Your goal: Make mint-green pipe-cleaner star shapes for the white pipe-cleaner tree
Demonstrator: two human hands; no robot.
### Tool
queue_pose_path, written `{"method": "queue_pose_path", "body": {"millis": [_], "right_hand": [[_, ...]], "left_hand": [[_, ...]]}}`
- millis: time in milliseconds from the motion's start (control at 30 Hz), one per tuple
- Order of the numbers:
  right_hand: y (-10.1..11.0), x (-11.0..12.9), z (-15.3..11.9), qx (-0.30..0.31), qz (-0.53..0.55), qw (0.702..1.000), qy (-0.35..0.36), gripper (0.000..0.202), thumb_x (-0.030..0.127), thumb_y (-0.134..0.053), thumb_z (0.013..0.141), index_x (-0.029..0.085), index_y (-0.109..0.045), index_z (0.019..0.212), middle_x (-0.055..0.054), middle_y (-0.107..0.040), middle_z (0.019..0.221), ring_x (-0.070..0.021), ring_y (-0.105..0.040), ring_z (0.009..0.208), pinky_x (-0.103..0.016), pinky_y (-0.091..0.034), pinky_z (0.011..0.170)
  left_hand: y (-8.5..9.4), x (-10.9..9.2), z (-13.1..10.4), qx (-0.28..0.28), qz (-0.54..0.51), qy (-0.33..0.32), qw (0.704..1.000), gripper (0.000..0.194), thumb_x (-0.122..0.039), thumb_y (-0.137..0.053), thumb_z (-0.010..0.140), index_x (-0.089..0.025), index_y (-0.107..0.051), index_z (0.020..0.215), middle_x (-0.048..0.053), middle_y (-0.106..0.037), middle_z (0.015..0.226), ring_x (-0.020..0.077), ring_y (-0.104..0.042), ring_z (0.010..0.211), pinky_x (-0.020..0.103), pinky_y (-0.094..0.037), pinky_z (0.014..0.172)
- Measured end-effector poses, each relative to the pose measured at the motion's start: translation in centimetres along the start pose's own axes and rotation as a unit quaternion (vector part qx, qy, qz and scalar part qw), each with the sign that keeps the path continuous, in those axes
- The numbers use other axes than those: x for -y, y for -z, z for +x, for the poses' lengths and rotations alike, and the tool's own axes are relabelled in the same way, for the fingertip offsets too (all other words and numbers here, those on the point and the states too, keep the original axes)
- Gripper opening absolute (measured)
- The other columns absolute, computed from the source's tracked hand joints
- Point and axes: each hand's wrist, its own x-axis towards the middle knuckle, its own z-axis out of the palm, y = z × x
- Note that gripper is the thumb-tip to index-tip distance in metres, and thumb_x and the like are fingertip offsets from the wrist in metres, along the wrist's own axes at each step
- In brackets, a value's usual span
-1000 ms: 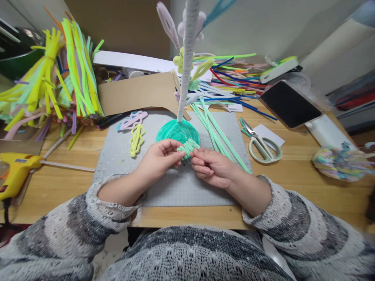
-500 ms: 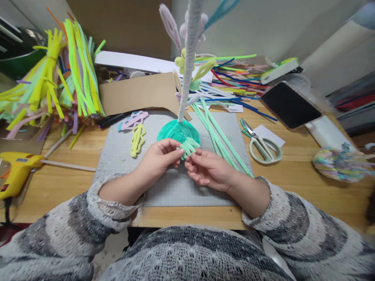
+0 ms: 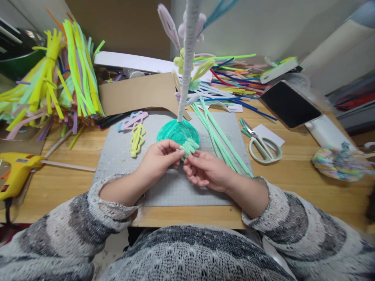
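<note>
Between my two hands is a small zigzag piece of mint-green pipe cleaner [image 3: 189, 146]. My left hand [image 3: 164, 157] pinches its left end between thumb and fingers. My right hand [image 3: 207, 168] grips its lower right side, the other fingers curled below. Just behind the piece lies a round green coiled base [image 3: 177, 130], from which a white wrapped stem [image 3: 187, 58] rises, bearing looped flowers. Yellow [image 3: 137, 141] and pink-purple [image 3: 133, 120] zigzag pieces lie left of my hands on the grey mat [image 3: 175, 191]. Long mint pipe cleaners [image 3: 220, 136] rest on the right.
Scissors [image 3: 264, 147] and a phone [image 3: 290, 104] lie on the right, near a multicoloured bundle [image 3: 340, 163]. A yellow glue gun [image 3: 19, 171] is at the left, below bundled pipe cleaners [image 3: 82, 66]. Cardboard [image 3: 137, 93] lies behind the mat.
My right hand's fingers have shifted slightly around the mint piece. Both hands stay in nearly the same place, still holding it.
</note>
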Motion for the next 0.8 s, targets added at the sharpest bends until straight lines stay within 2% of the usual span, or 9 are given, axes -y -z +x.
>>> {"method": "queue_pose_path", "body": {"millis": [167,300,400,600,800], "right_hand": [[-0.09,-0.03,0.11,-0.002,0.000,1.000,0.016,0.024,0.035,-0.072,0.078,0.017,-0.056,0.079,0.006,-0.060,0.056,-0.0044,-0.051,0.038,-0.009,-0.024,0.027],[0.18,0.37,0.04,-0.012,0.030,0.999,0.011,0.021,0.029,-0.071,0.078,0.017,-0.054,0.078,0.006,-0.059,0.055,-0.0035,-0.048,0.037,-0.009,-0.022,0.027],[0.39,0.50,0.02,-0.014,0.047,0.999,0.015,0.019,0.027,-0.069,0.079,0.016,-0.054,0.075,0.005,-0.058,0.056,-0.0029,-0.048,0.038,-0.009,-0.022,0.029],[0.46,0.39,0.06,0.000,0.051,0.999,0.012,0.017,0.026,-0.067,0.080,0.015,-0.055,0.077,0.004,-0.059,0.057,-0.0038,-0.049,0.039,-0.010,-0.022,0.029],[0.41,0.51,-0.05,-0.001,0.049,0.999,0.011,0.017,0.028,-0.064,0.083,0.016,-0.054,0.077,0.004,-0.058,0.057,-0.0039,-0.050,0.039,-0.011,-0.023,0.029]], "left_hand": [[0.03,0.10,-0.09,0.017,0.013,-0.001,1.000,0.024,-0.027,-0.078,0.069,-0.014,-0.059,0.073,-0.003,-0.061,0.061,0.0054,-0.052,0.048,0.019,-0.041,0.048],[-0.15,-0.14,-0.15,0.015,-0.018,0.006,1.000,0.025,-0.032,-0.075,0.073,-0.014,-0.060,0.083,-0.003,-0.059,0.058,0.0067,-0.053,0.049,0.020,-0.042,0.049],[-0.25,-0.25,-0.10,0.012,-0.026,-0.002,1.000,0.030,-0.031,-0.077,0.070,-0.015,-0.060,0.088,-0.004,-0.058,0.060,0.0068,-0.053,0.049,0.020,-0.043,0.048],[-0.26,-0.09,0.00,0.029,-0.023,-0.002,0.999,0.032,-0.021,-0.080,0.066,-0.015,-0.057,0.088,-0.005,-0.059,0.066,0.0055,-0.054,0.050,0.018,-0.044,0.049],[-0.29,-0.27,-0.04,0.039,-0.038,-0.006,0.999,0.031,-0.020,-0.079,0.066,-0.016,-0.057,0.088,-0.005,-0.060,0.066,0.0052,-0.053,0.050,0.017,-0.042,0.048]]}}
